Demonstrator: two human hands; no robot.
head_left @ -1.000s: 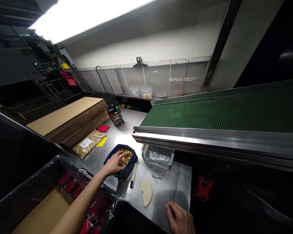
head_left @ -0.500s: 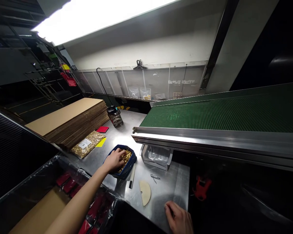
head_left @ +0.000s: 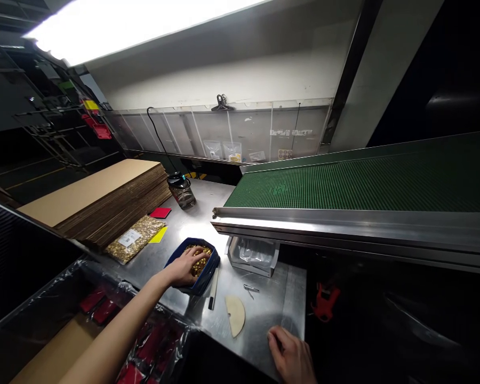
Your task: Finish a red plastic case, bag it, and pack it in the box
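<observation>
My left hand [head_left: 185, 266] reaches into a blue bin [head_left: 216, 262] of small gold-coloured metal pieces [head_left: 200, 266]. Its fingers are spread and bent over the pieces, with the tips among them. Over the table's front right part, my right hand [head_left: 291, 353] is curled closed; whatever its fingers may hold is hidden. A pale half-round disc [head_left: 235, 316] lies flat to the left of that hand. Between the disc and the bin is a white and black stick-like tool [head_left: 214, 288]. Nail clippers [head_left: 251, 289] rest just beyond the disc.
A green conveyor belt [head_left: 304, 186] runs off to the right, above a grey tray [head_left: 253, 256] of clear bags. Stacked cardboard [head_left: 100, 192], a bag of gold pieces [head_left: 136, 239] and a dark jar [head_left: 181, 191] stand left. A plastic-lined box [head_left: 124, 288] with red items is nearest me.
The camera view has shifted slightly. My left hand's fingers have spread wider among the gold pieces in the bin. The right hand stays curled at the table.
</observation>
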